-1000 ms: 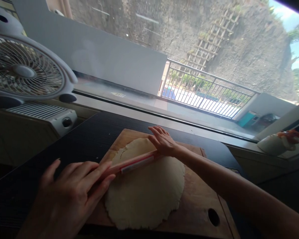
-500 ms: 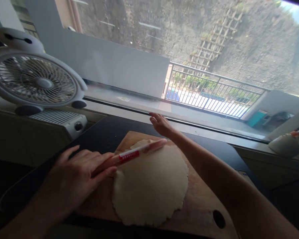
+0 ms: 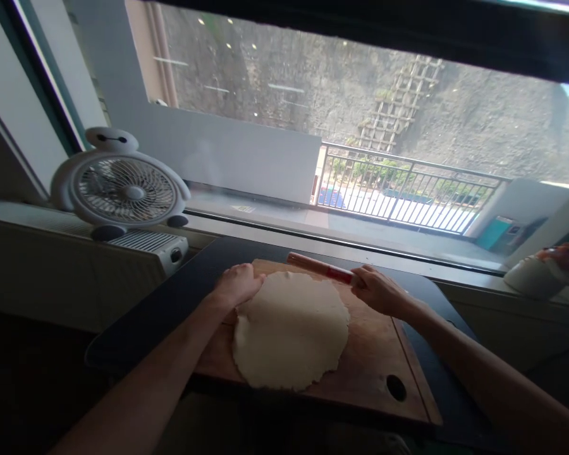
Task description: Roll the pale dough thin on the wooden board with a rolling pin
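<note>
A pale, flat, roughly round sheet of dough (image 3: 291,332) with ragged edges lies on a wooden cutting board (image 3: 372,354). My right hand (image 3: 377,291) is closed around one end of a rolling pin (image 3: 310,263) with a red label. The pin points left, above the board's far edge. At the upper left rim of the dough is my left hand (image 3: 239,284), its fingers curled and its thumb side at the dough's edge. Its fingertips are partly hidden, so I cannot tell whether it grips dough or board.
Under the board is a dark table (image 3: 171,309). A white fan (image 3: 128,189) stands on a radiator-like unit (image 3: 165,249) at left. The window sill (image 3: 284,234) runs behind the table, and a white pot-like object (image 3: 535,276) sits at right.
The rolling pin has passed from my left hand to my right. My left hand has moved to the dough's upper left edge. The view has shifted, showing everything smaller.
</note>
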Available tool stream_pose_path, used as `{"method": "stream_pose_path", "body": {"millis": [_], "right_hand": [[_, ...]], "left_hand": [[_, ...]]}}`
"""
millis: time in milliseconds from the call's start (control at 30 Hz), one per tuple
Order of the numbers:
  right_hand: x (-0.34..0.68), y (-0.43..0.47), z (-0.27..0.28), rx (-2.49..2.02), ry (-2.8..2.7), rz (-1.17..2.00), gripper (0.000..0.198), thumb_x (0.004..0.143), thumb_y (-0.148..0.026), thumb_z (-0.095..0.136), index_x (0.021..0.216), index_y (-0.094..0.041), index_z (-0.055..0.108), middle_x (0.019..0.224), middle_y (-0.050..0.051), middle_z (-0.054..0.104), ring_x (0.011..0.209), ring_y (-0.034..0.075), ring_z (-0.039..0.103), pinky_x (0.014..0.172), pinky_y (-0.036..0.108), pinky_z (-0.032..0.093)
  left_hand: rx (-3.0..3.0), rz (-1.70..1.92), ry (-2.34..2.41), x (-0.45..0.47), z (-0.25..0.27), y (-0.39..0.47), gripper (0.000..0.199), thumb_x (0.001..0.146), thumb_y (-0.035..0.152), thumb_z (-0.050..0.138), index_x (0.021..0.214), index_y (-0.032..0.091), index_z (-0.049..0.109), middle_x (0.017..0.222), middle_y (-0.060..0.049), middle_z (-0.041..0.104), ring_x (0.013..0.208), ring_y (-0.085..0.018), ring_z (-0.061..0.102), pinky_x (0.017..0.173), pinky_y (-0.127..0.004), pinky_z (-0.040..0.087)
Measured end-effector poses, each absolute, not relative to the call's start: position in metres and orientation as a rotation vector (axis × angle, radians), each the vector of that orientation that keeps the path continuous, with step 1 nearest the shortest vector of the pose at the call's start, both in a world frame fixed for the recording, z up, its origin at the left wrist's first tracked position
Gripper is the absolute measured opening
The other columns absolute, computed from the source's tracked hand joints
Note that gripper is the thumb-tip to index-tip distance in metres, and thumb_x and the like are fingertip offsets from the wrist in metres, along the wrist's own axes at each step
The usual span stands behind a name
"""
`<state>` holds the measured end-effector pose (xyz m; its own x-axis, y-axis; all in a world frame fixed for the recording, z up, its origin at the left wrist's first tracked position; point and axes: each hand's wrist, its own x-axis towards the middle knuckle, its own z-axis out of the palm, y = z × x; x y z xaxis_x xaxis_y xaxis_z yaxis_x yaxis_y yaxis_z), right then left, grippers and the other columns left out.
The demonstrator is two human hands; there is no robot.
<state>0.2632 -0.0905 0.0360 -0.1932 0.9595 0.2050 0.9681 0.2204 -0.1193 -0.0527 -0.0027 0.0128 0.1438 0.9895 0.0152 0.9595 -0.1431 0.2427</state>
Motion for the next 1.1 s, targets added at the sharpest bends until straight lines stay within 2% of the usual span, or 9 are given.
{"method": "stream_pose_path", "body": {"millis": [133,267,400,567,700,800,900,967,1100], "right_hand": [[0.282,-0.110,0.021,-1.886,-2.174,0.030,0.005,0.082,-0.023,0.051,0.081,-0.020,0.055,0.084,0.003,0.056,0.063,0.012,0.049,0.060,0.025,0.033],[0.282,-0.118,0.011,-1.838,-2.142,0.084,0.007,0.082,-0.024,0.051,0.079,-0.020,0.056,0.085,0.004,0.057,0.070,0.014,0.050,0.062,0.025,0.033],[0.280,-0.123,0.004,-1.792,-2.150,0.126,0.013,0.084,-0.030,0.050,0.078,-0.019,0.055,0.082,0.003,0.057,0.074,0.014,0.048,0.062,0.025,0.031],[0.271,-0.132,0.002,-1.789,-2.139,0.168,0.016,0.084,-0.033,0.051,0.084,-0.018,0.056,0.085,0.002,0.056,0.072,0.013,0.048,0.064,0.025,0.031],[0.252,-0.134,0.004,-1.753,-2.205,0.250,0.018,0.087,-0.034,0.048,0.086,-0.018,0.056,0.088,0.002,0.056,0.071,0.012,0.050,0.063,0.024,0.032],[0.232,-0.129,0.004,-1.743,-2.248,0.198,0.019,0.089,-0.034,0.046,0.091,-0.018,0.058,0.091,0.004,0.056,0.076,0.013,0.052,0.068,0.025,0.035],[0.214,-0.124,0.004,-1.697,-2.281,0.103,0.019,0.090,-0.032,0.046,0.097,-0.019,0.059,0.096,0.006,0.055,0.087,0.016,0.053,0.078,0.027,0.037],[0.207,-0.125,0.004,-1.680,-2.287,0.065,0.020,0.091,-0.031,0.045,0.100,-0.020,0.059,0.098,0.006,0.055,0.090,0.017,0.053,0.081,0.028,0.038],[0.213,-0.138,0.000,-1.714,-2.298,-0.024,0.024,0.093,-0.030,0.044,0.112,-0.022,0.055,0.103,0.007,0.054,0.092,0.018,0.053,0.083,0.030,0.041]], "left_hand": [[2.121,0.171,1.955,-0.041,0.021,0.003,0.054,0.071,0.056,0.051,0.096,0.011,0.068,0.102,-0.023,0.068,0.097,-0.036,0.063,0.073,-0.037,0.046],[2.130,0.204,1.853,-0.031,0.021,0.008,0.035,0.064,0.043,0.059,0.081,0.014,0.069,0.088,-0.015,0.071,0.084,-0.030,0.065,0.064,-0.031,0.044],[2.097,0.250,1.791,-0.029,0.011,0.010,0.028,0.065,0.041,0.058,0.066,0.015,0.065,0.070,-0.009,0.068,0.070,-0.025,0.064,0.054,-0.027,0.040],[2.048,0.419,1.695,-0.043,-0.003,-0.004,0.030,0.075,0.042,0.048,0.080,0.018,0.065,0.076,-0.002,0.068,0.070,-0.017,0.064,0.052,-0.022,0.041],[2.016,0.478,1.813,-0.061,-0.010,-0.012,0.022,0.070,0.038,0.054,0.071,0.017,0.063,0.068,-0.002,0.066,0.066,-0.019,0.063,0.052,-0.023,0.041],[2.044,0.496,1.895,-0.063,-0.006,-0.015,0.021,0.072,0.036,0.054,0.077,0.018,0.064,0.076,-0.005,0.067,0.073,-0.022,0.063,0.061,-0.028,0.045],[2.314,0.739,1.954,-0.046,0.002,-0.021,0.030,0.083,0.031,0.040,0.097,0.018,0.063,0.102,-0.010,0.066,0.098,-0.024,0.060,0.084,-0.033,0.045],[2.545,0.785,1.796,-0.025,0.004,-0.026,0.040,0.089,0.029,0.029,0.112,0.015,0.059,0.121,-0.011,0.060,0.116,-0.022,0.051,0.100,-0.034,0.037],[2.600,0.364,1.597,0.020,-0.004,-0.018,0.058,0.092,0.043,0.020,0.135,0.012,0.043,0.145,-0.010,0.039,0.138,-0.024,0.024,0.113,-0.045,0.015]]}}
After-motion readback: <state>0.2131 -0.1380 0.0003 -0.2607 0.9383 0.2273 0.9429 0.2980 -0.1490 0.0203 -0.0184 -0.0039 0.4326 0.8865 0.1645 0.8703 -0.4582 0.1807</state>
